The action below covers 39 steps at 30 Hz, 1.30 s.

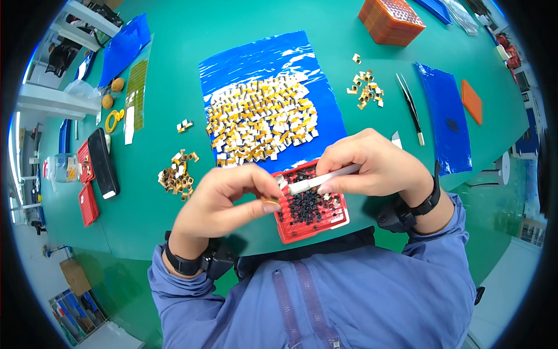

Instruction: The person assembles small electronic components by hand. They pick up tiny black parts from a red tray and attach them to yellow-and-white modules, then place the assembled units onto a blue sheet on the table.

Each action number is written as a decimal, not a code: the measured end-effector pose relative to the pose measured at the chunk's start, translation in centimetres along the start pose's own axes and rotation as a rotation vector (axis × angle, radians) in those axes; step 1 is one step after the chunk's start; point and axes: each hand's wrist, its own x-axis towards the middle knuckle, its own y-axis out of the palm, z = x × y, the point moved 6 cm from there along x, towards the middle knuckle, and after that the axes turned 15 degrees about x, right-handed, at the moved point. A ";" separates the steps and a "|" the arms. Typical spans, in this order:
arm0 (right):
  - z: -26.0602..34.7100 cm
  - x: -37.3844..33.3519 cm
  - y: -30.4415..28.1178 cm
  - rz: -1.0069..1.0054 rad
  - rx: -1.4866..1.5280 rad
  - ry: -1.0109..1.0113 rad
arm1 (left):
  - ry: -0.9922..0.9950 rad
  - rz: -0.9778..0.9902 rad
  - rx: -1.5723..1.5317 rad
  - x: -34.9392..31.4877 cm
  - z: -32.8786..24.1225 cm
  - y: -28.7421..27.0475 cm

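Over the red tray [292, 235], which holds many small black parts [308, 205], both my hands are raised close together. My right hand [372, 166] is closed around a white pen-like tool [325, 178], its tip pointing left. My left hand [235, 200] pinches a small gold-and-white piece [271, 200] near that tip; the fingers partly hide it. Beyond the hands, a blue sheet [250, 55] bears a wide spread of small white-and-gold folded pieces [264, 119].
Loose piles of gold pieces lie left [178, 174] and right [367, 90] of the sheet. Black tweezers [411, 110] and another blue sheet [444, 119] are to the right. Stacked orange trays [390, 23] stand at the back. A black phone-like case [103, 163] and yellow scissors [114, 120] lie left.
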 end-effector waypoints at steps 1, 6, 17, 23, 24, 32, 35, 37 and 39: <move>0.0 0.0 0.0 0.004 -0.002 0.005 | 0.051 0.052 0.095 0.3 -0.3 0.4; 0.2 -0.2 0.3 0.044 0.033 -0.008 | -0.024 -0.060 -0.287 0.0 0.5 0.3; 0.2 -0.2 0.7 0.077 0.055 -0.067 | 0.054 0.005 -0.479 0.7 1.7 1.5; 0.6 -0.1 0.6 0.065 0.140 -0.078 | 0.075 0.012 -0.455 0.6 1.4 1.7; 0.7 0.0 0.5 0.074 0.100 -0.097 | 0.086 0.024 -0.452 0.6 1.3 1.8; 0.4 -0.3 0.9 0.112 0.029 -0.044 | 0.074 0.020 -0.379 0.5 0.9 2.0; -0.2 -0.3 0.6 0.094 0.094 0.046 | 0.024 -0.001 -0.365 0.4 1.0 2.1; -0.4 -0.3 0.7 0.132 0.055 -0.004 | 0.041 -0.002 -0.329 0.4 0.9 2.1; -0.3 -0.3 0.7 0.137 0.081 -0.024 | 0.112 0.010 -0.266 0.4 0.6 2.1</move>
